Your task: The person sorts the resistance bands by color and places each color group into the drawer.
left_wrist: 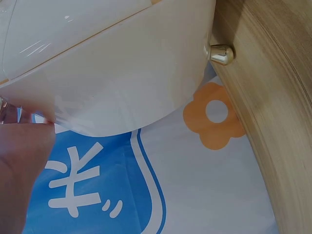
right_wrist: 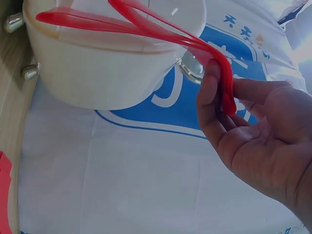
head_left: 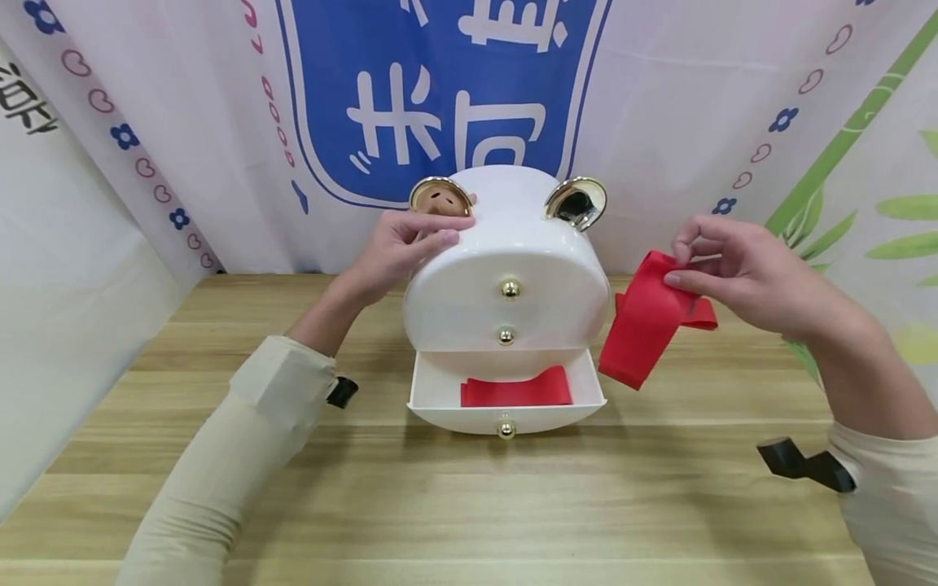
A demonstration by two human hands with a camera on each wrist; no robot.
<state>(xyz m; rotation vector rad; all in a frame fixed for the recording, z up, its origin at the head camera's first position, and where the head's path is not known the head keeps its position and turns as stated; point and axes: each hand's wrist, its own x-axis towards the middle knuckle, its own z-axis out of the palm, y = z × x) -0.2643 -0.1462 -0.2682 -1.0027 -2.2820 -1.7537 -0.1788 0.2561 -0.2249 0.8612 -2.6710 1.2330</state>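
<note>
A white rounded drawer box [head_left: 506,305] with gold knobs stands on the table, its bottom drawer [head_left: 440,382] pulled out. A folded red ribbon [head_left: 516,392] lies inside that drawer. With thumb and index finger straight, my left hand [head_left: 399,254] rests on the box's upper left, just below a gold ear [head_left: 442,195]; its other fingers are partly hidden. To the right of the box, my right hand [head_left: 747,277] pinches a second red ribbon [head_left: 641,325] in the air. Loose folds of this ribbon [right_wrist: 161,30] hang beside the box in the right wrist view.
Behind the box hangs a printed white cloth [head_left: 674,89] with a blue panel. The wooden table [head_left: 469,513] extends to both sides and in front. Another red piece [right_wrist: 5,195] shows at the lower left edge of the right wrist view, cut off.
</note>
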